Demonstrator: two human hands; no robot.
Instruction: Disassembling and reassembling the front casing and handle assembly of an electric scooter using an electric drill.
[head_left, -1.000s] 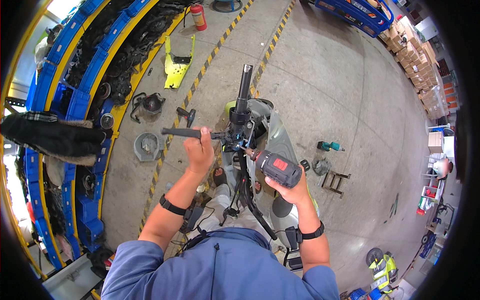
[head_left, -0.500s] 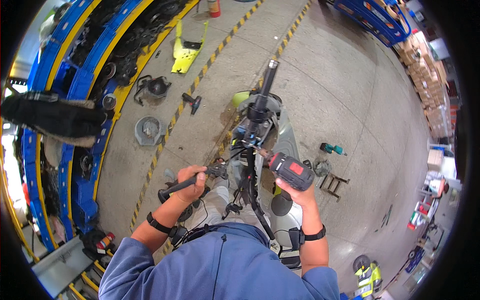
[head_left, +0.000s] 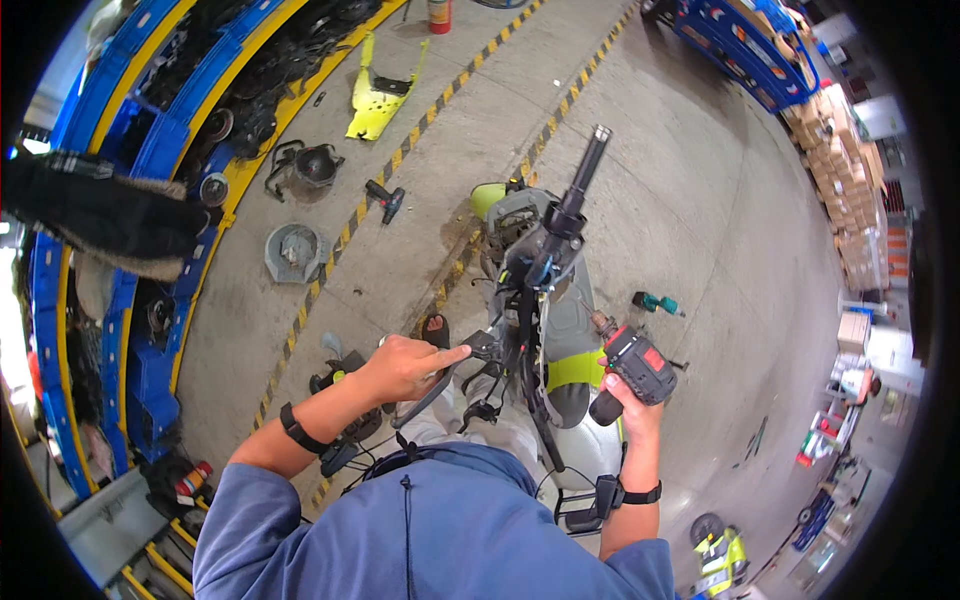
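My left hand (head_left: 405, 368) is closed round the grip end of a black handlebar, next to a small black switch block (head_left: 482, 346). In my right hand (head_left: 630, 396) is a black-and-red cordless drill (head_left: 640, 365). It is held clear of the scooter, its nose pointing up and left. The partly stripped scooter (head_left: 572, 300), grey with yellow-green panels, stands in front of me. A black steering tube (head_left: 583, 175) slants up from its front, and the bent handlebar tube (head_left: 527, 350) lies along its near side with cables hanging by it.
On the floor to the left are a second drill (head_left: 385, 202), a grey round housing (head_left: 295, 252), a black part (head_left: 315, 166) and a yellow-green panel (head_left: 380, 100). Blue-and-yellow shelving (head_left: 170, 160) lines the left. A teal power tool (head_left: 655, 302) lies at the right. Cartons (head_left: 835, 180) are stacked beyond.
The drill in my right hand has pulled away from the scooter's front, to the right. The steering tube now leans further right. My left hand has shifted rightward with the handlebar grip.
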